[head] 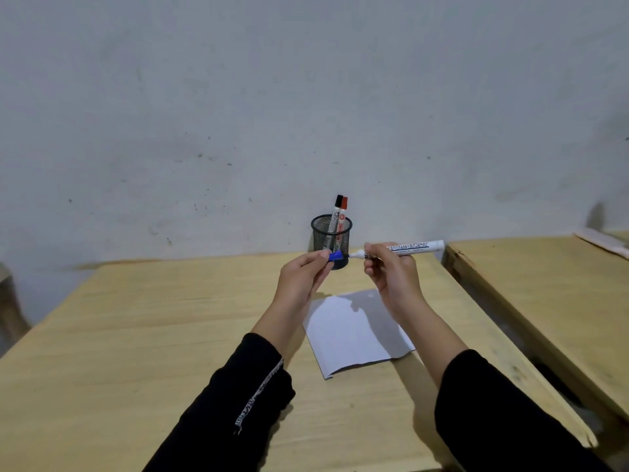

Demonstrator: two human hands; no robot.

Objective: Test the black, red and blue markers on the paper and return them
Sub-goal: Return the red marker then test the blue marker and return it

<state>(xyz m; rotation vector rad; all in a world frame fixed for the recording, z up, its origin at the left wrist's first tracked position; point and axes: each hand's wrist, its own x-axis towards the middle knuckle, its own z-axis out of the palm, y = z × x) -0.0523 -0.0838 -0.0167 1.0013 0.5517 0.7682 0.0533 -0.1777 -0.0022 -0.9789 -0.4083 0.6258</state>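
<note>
Hands meet above the white sheet of paper (354,332): left hand (303,277) pinches the small blue cap (335,256), right hand (391,274) grips the white blue marker (408,248), tip toward nine o'clock. Black-capped marker (337,212) and red-capped marker (342,214) stand in the black mesh cup (323,236) at twelve o'clock.

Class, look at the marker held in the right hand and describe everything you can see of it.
The blue marker has a white barrel with dark printed lettering. It is uncapped, its tip pointing left toward the blue cap pinched in the left hand. The right hand grips it near the tip end. It lies roughly level, held in the air above the paper.
</note>
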